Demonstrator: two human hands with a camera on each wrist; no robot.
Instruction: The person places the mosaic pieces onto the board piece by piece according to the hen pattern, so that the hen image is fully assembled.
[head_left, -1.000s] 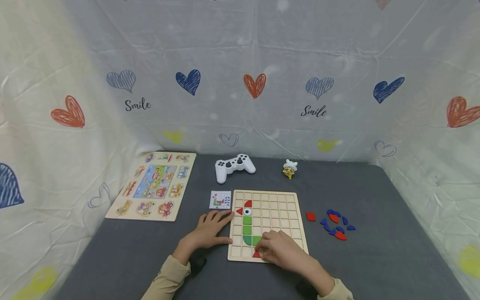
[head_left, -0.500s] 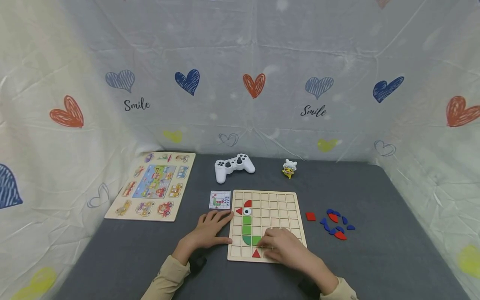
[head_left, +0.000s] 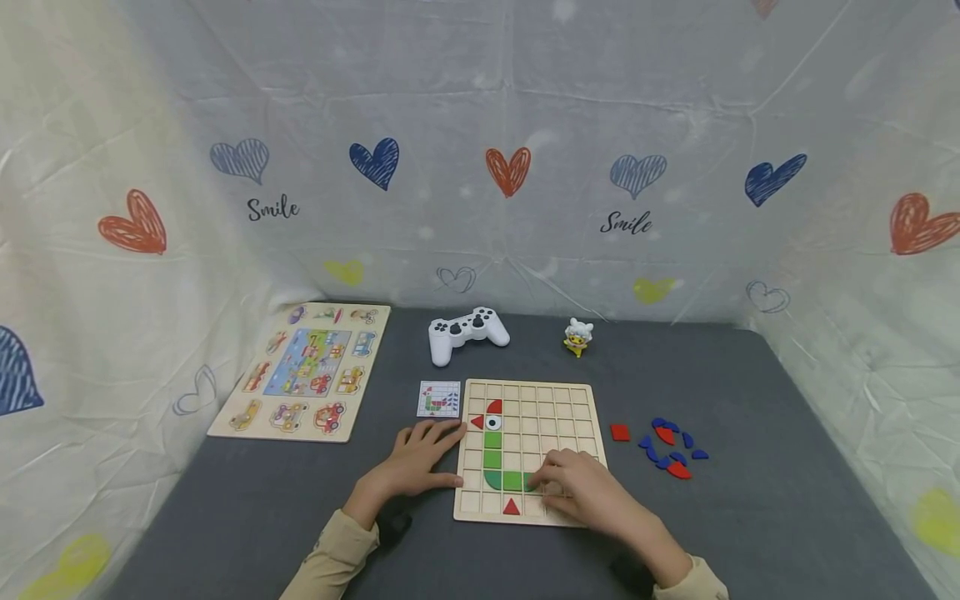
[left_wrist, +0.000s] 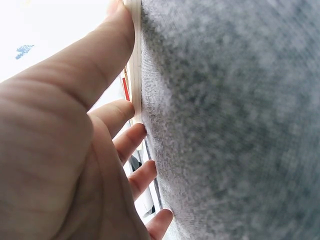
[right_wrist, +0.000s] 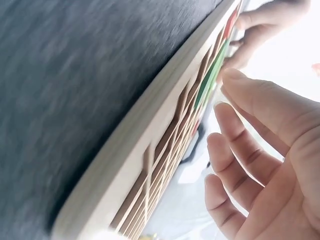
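Observation:
A wooden grid board (head_left: 558, 417) lies flat before both hands. Set in its cells are red pieces, a white piece with a black dot (head_left: 492, 422) and several green pieces (head_left: 492, 459). My left hand (head_left: 412, 460) rests at the board's left edge, thumb and index fingertip against the rim. Over the lower middle of the grid is my right hand (head_left: 581, 487), its fingertips right at a rounded green piece (head_left: 528, 481) in the row's right end. In the right wrist view its fingers (right_wrist: 227, 155) are loosely bent with nothing between them. A red triangle (head_left: 512, 507) sits in the bottom row.
Right of the board lie a red square (head_left: 619, 432) and a scatter of blue and red pieces (head_left: 665, 436). Behind it are a small picture card (head_left: 438, 399), a white game controller (head_left: 468, 332) and a small figurine (head_left: 578, 337). A vehicle puzzle board (head_left: 307, 362) lies left.
My right hand has slid right along the board, off the red triangle, leaving it in the bottom row. The rounded green piece now shows at its fingertips. My left hand stays put.

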